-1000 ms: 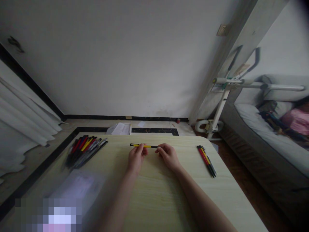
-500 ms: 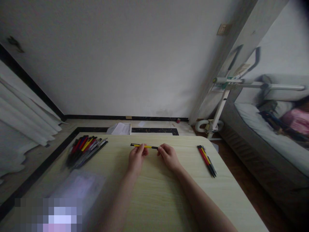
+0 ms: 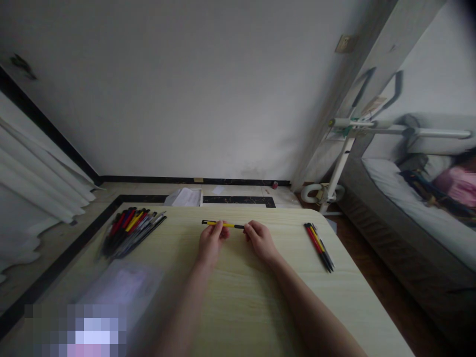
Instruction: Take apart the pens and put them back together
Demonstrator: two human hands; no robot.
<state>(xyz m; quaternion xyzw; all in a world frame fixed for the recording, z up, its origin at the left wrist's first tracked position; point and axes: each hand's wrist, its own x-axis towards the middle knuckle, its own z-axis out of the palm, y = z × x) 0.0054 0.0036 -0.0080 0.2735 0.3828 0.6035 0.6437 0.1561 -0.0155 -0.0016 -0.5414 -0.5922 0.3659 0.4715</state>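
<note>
Both hands (image 3: 209, 244) (image 3: 261, 242) pinch the yellow pen (image 3: 231, 225), long axis crosswise, tip seemingly rightward.

The left hand (image 3: 210, 243) and right hand (image 3: 261, 241) are bare, and so are both forearms (image 3: 307, 300)

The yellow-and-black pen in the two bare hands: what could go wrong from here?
The slim yellow-and-black pen might slip, as the bare left hand and bare right hand only pinch it. If dropped, it could roll off the pale wooden table, whose far edge looks near.
</note>
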